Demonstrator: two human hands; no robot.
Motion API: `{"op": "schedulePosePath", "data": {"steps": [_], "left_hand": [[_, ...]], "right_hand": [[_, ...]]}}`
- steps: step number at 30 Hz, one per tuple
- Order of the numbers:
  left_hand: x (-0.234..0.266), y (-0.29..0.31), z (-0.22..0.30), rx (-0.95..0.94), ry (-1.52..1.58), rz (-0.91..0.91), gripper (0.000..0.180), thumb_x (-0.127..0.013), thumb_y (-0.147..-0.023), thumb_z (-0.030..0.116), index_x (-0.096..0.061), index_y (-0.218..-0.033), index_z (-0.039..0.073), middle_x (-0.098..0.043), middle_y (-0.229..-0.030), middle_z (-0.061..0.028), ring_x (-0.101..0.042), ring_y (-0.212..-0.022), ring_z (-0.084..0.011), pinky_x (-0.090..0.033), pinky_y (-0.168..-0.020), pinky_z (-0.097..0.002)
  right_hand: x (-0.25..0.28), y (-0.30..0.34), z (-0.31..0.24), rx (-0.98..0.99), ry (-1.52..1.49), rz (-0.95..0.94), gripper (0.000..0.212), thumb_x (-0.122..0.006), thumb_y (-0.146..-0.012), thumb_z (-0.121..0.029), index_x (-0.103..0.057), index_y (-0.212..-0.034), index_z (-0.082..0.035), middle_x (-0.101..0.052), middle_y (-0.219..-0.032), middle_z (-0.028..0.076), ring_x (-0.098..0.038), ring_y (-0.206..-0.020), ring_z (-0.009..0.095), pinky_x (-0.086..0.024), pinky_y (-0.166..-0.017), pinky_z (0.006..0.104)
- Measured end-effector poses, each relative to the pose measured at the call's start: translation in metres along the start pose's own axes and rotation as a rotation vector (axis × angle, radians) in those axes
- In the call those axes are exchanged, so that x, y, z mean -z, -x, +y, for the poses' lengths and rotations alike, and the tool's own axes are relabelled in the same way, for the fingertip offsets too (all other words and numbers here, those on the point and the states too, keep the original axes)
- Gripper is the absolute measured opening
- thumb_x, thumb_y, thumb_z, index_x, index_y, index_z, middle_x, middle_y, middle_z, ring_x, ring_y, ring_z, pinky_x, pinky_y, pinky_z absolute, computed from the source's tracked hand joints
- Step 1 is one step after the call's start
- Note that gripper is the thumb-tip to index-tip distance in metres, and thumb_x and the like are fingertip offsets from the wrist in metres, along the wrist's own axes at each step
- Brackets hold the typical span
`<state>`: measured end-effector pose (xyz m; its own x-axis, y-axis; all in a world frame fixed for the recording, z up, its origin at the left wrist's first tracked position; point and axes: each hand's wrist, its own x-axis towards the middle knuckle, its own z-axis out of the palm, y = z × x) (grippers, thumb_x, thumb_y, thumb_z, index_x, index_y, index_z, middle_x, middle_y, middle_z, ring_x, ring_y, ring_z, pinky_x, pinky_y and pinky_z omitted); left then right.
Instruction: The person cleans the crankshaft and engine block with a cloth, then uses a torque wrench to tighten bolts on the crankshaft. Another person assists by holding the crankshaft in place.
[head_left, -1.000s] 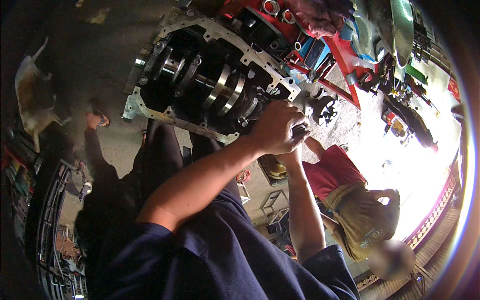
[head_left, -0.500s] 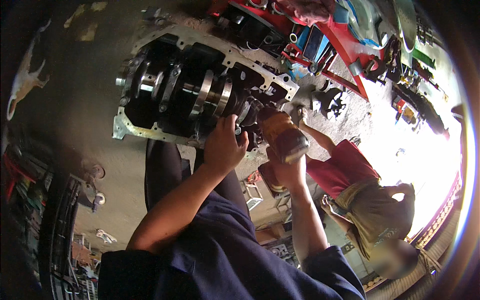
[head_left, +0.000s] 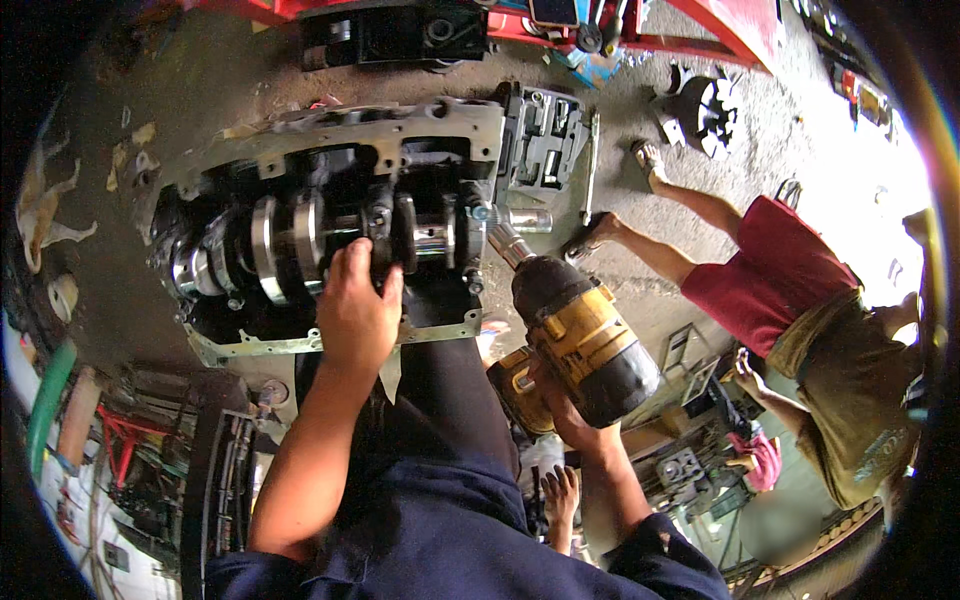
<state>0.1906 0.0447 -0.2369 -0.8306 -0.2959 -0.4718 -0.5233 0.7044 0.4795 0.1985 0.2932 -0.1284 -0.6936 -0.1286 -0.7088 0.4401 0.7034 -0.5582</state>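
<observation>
An engine block (head_left: pixel 440 130) lies with its crankshaft (head_left: pixel 265 250) exposed, its polished journals and dark bearing caps in a row. My left hand (head_left: pixel 360 310) rests on the crankshaft's middle, fingertips by a bearing cap (head_left: pixel 380 225), thumb apart from the fingers. In my right hand (head_left: pixel 575 415) is a yellow and black cordless impact wrench (head_left: pixel 580 330), gripped by its handle. Its socket (head_left: pixel 508 243) points up and left at the block's right end, close to a bolt on the last cap; contact there I cannot tell.
Beyond the block's right end lie an open dark tool case (head_left: pixel 543 138) and a long metal bar (head_left: pixel 591 165). A notched metal part (head_left: pixel 710 115) sits farther right. A person in red shorts (head_left: pixel 770 255) stands at the right; another person's hand (head_left: pixel 560 495) shows below. A red stand (head_left: pixel 700 30) is at the back.
The view has shifted, and the block now appears nearer and straighter. My left hand is farther left along the crankshaft. The impact wrench's socket has come into clear sight, pulled back from the caps.
</observation>
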Motion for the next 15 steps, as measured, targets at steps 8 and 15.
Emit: {"op": "schedulePosePath", "data": {"steps": [8, 15], "left_hand": [[-0.004, -0.007, 0.003, -0.004, -0.041, -0.002, 0.042, -0.069, -0.08, 0.014, -0.056, -0.115, -0.005, -0.063, -0.112, -0.0245, -0.06, -0.105, -0.04, -0.047, -0.093, -0.0434], [0.049, 0.02, 0.041, -0.215, 0.274, 0.329, 0.014, -0.062, -0.089, 0.007, -0.06, -0.103, 0.002, -0.062, -0.086, -0.013, -0.061, -0.075, -0.0271, -0.049, -0.07, -0.0363]], "right_hand": [[0.01, -0.015, 0.014, 0.226, 0.28, -0.015, 0.041, -0.07, -0.086, -0.019, -0.06, -0.123, -0.006, -0.068, -0.116, 0.011, -0.065, -0.107, 0.026, -0.05, -0.094, 0.039], [0.001, -0.05, -0.022, 0.471, 0.53, -0.093, 0.067, -0.078, -0.073, -0.024, -0.051, -0.128, 0.001, -0.064, -0.119, 0.018, -0.065, -0.103, 0.032, -0.051, -0.093, 0.0386]]}}
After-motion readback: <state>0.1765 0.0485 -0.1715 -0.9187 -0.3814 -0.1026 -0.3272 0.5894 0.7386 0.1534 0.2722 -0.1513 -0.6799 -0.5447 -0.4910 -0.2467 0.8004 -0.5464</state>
